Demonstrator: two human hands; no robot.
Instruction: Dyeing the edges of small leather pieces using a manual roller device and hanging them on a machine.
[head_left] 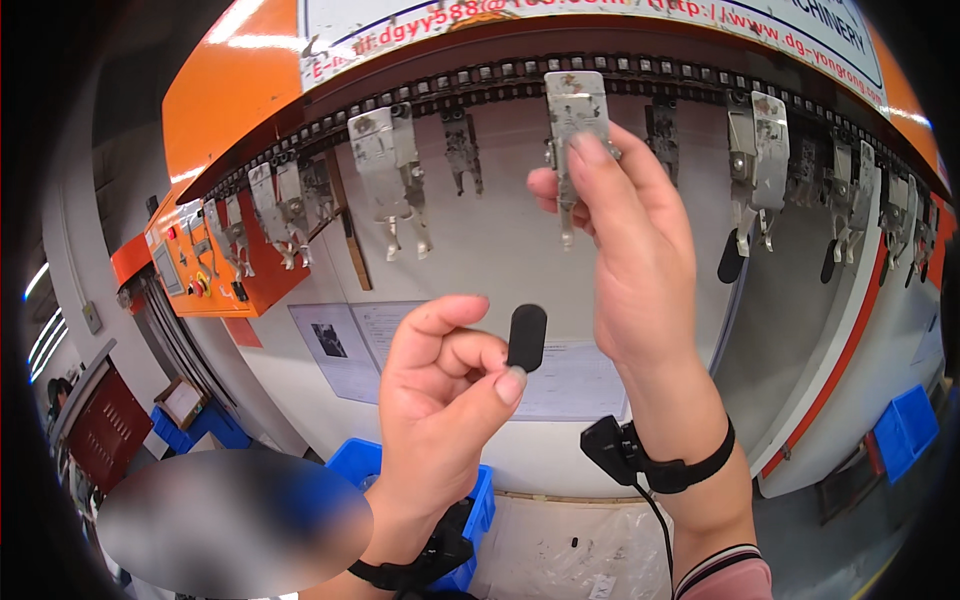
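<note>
**Hands at the clip chain**

Fingers of the right hand [625, 260] pinch a metal clip [575, 115] that hangs from the chain [500, 75] along the underside of the orange machine [240, 70]. The thumb and forefinger close on the clip's lower body, and its thin tip pokes out just below the fingertips. The grip is narrow and shut on the clip.

Below and to the left of that grip, the left hand [440, 400] holds a small black oval piece [526, 337] upright between thumb and forefinger, with the other fingers curled in. The piece stands clear above the thumbnail, apart from the clip and lower than it.

More clips [390, 165] hang on the chain to either side of the held one. Some of those to the right of the grip carry black pieces [731, 258] on their lower ends. Each wrist wears a black strap [690, 465] with a small black unit. Under the hands, blue bins [470, 500] stand on the floor, and paper sheets [350, 345] are stuck to the pale panel behind.
</note>
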